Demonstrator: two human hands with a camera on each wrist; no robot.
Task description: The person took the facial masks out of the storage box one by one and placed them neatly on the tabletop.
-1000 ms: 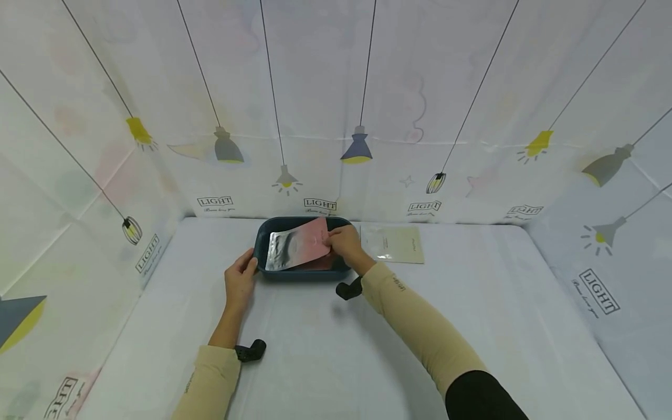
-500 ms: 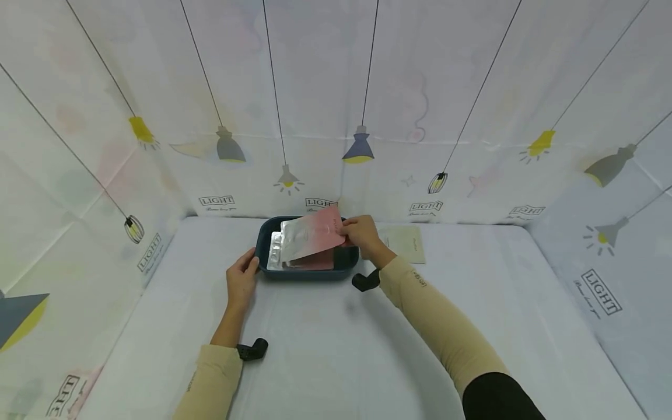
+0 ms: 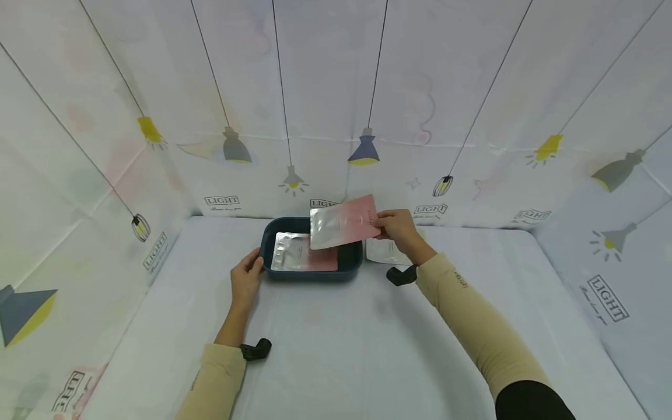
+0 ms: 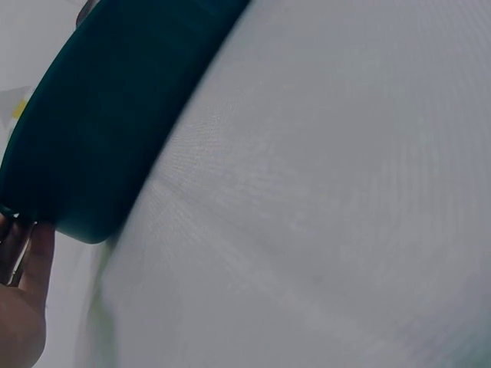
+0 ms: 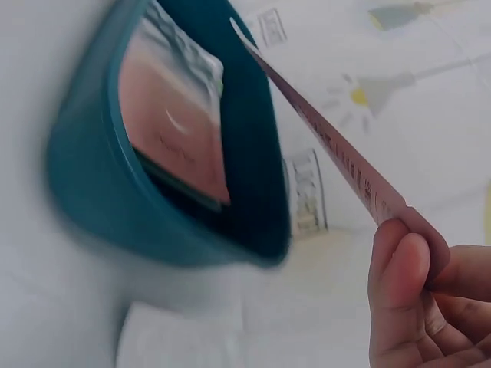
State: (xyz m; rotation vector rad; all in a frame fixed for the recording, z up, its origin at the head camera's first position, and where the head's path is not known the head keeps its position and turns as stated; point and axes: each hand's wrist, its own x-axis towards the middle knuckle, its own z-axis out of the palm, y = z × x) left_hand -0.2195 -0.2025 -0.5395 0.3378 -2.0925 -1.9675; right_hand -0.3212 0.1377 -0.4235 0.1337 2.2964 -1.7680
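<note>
My right hand (image 3: 401, 231) pinches a pink-and-silver foil packet (image 3: 343, 224) by its pink end, between thumb and fingers. That packet hangs tilted above the right part of a dark teal plastic basin (image 3: 310, 275), and the right wrist view shows it nearly edge-on. Inside the basin lies a matching packet (image 3: 296, 254); in the right wrist view a dark edge shows beneath this packet (image 5: 173, 126), and I cannot tell what it is. At the basin's left end my left hand (image 3: 245, 279) holds the rim, thumb towards the front; its other fingertips are partly hidden.
A pale flat packet (image 3: 383, 252) lies on the white-covered table (image 3: 336, 350) right of the basin, partly hidden behind my right hand. A fabric backdrop (image 3: 315, 87) printed with lamps rises close behind the basin and along both sides.
My right hand has lifted the pink-and-silver packet up and rightward from inside the basin, uncovering the matching packet below. My left hand stays at the basin's left end.
</note>
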